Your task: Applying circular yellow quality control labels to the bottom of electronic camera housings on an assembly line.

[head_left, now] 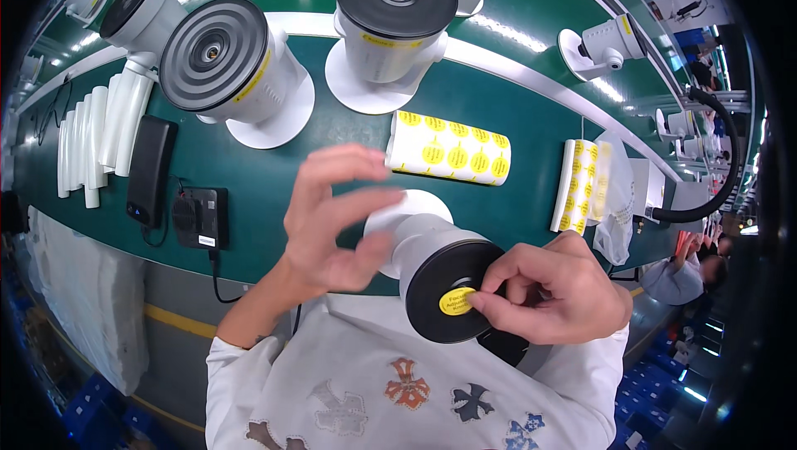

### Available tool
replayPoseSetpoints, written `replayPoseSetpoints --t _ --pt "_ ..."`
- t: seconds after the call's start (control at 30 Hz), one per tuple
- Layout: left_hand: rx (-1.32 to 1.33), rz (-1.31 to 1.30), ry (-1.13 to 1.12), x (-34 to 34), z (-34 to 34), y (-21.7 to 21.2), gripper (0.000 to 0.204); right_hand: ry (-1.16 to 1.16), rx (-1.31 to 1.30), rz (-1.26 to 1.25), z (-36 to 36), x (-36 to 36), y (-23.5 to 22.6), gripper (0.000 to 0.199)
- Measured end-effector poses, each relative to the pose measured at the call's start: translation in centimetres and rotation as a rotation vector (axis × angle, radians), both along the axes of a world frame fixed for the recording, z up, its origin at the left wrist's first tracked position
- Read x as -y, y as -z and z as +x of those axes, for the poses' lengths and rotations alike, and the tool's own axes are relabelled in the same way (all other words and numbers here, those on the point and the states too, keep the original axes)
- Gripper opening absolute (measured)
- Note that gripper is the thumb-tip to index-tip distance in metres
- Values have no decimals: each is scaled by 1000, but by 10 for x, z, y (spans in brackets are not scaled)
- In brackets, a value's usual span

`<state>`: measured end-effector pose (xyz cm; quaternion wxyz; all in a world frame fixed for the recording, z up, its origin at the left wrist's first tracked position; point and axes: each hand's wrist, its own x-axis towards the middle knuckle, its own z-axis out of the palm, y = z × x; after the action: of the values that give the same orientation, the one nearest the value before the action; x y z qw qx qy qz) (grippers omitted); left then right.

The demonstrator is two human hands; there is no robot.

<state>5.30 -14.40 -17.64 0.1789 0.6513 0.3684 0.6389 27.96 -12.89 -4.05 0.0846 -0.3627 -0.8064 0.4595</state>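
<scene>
Counter [531,217] in green stretched out before you, the largest thing about, with a pale strip along its far side. Two white devices with black, round tops stood on it beyond your hands, one toward the left [286,97] and one near the middle [386,56]; each had a yellow band below its top and a round white base. Nearer you was a third white device [415,238], its base toward the far side and its black disc [427,271] facing you at the counter's near edge. White tubes [106,130] lay side by side at the far left. Your right hand [479,291] was at the disc, fingers curled and thumb and forefinger drawn close together; you could not tell whether they pinched anything. Your left hand [383,222] was blurred, opened wide and holding nothing, just left of the same device; contact there could not be told. Beyond the device lay a white roll [448,149] patterned with round yellow labels. A black box [199,216] with a cable sat to your left. Smallest was the yellow round sticker [453,301], on the disc, your right thumb tip at its edge.
</scene>
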Motion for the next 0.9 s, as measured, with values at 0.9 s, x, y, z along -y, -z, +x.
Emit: replayPoseSetpoints --t 0.9 --pt "-126 173 359 21 5 -14 26 31 -15 50 -2 1 9 12"
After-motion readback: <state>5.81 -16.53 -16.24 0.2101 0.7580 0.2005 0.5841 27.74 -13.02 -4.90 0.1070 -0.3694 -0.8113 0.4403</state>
